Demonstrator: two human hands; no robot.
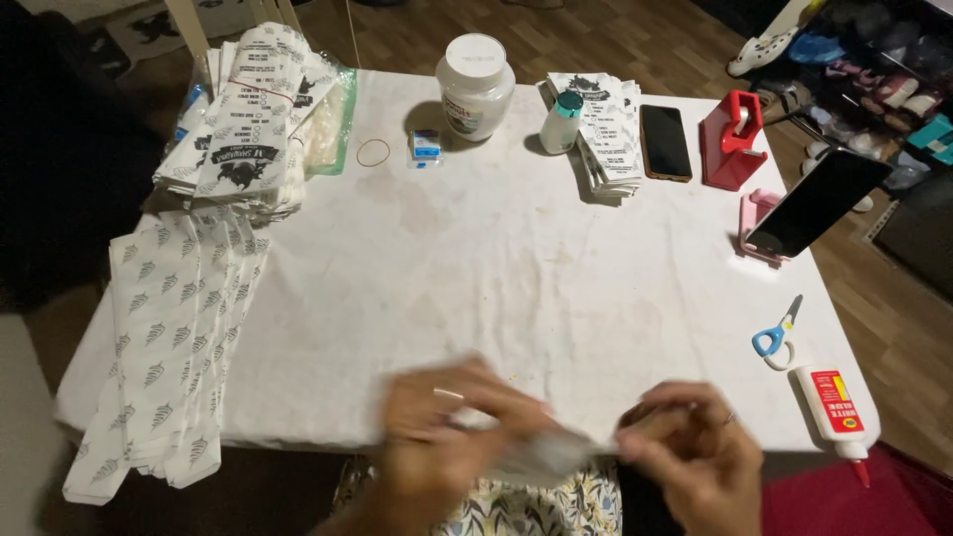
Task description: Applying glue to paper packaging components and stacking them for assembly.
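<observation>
Both hands were at the near edge of the bench point(476, 268). The left hand point(442, 427) and right hand point(695, 452) were each closed on an end of a small pale paper piece point(541, 457), held between them just over the edge; motion blur hid the finger detail. Scissors point(777, 335) and a glue bottle point(839, 412) lay near the right edge, well apart from the right hand. Long printed strips point(169, 337) overhung the left edge. Along the far edge stood a white jar point(476, 84), a small bottle point(561, 121), two stacks of printed sheets point(253, 129), a phone point(665, 141) and a red tape dispenser point(733, 139); a second phone point(816, 201) leaned on a pink stand.

Risks, as judged: the paper, held off the bench, could tear if pulled unevenly or drop to the floor. The overhanging strips could slide off if brushed.
</observation>
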